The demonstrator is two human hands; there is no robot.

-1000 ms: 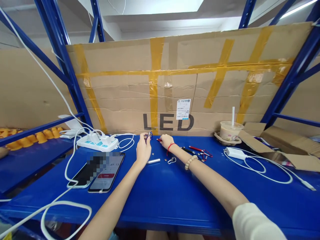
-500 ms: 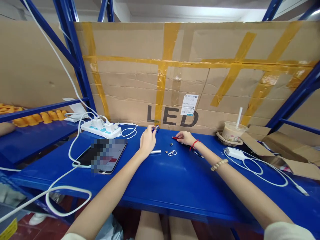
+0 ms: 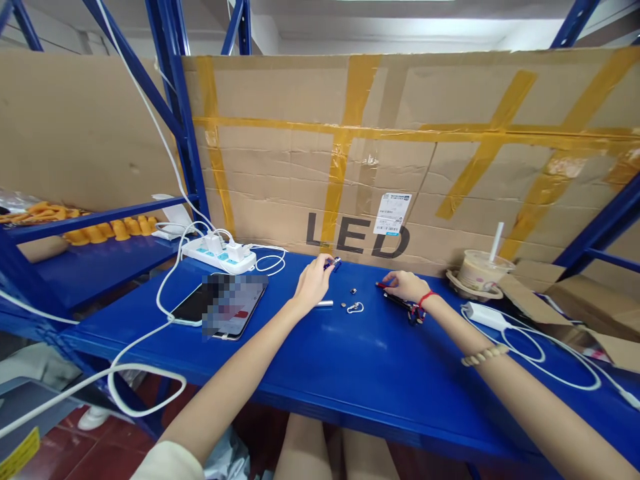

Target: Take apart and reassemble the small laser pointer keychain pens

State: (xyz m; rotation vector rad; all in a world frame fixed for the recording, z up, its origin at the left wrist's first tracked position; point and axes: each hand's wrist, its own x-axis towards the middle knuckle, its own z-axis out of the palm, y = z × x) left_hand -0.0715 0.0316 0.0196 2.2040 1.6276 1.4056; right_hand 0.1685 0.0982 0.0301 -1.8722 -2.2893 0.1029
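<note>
Beyond and right of the silver clip [image 3: 355, 308], a red item [image 3: 381, 285], apparently lying sideways, is pinched by the right hand [image 3: 407, 287]; beyond and left, a blue piece [image 3: 337, 264] is pinched by the left hand [image 3: 314, 283].

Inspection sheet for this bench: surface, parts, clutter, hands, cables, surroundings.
Surface: blue tabletop, glossy.
Parts: silver tube, metal clip, small metal pieces mid-table; dark slender items to their right.
Clutter: two phones left; drink cup right.
Hands: left hand holds a small blue-and-silver item; right hand pinches a red item.
Cables: white cables around the power strip; white adapter right.
Surroundings: cardboard panel marked LED behind; blue frame.
</note>
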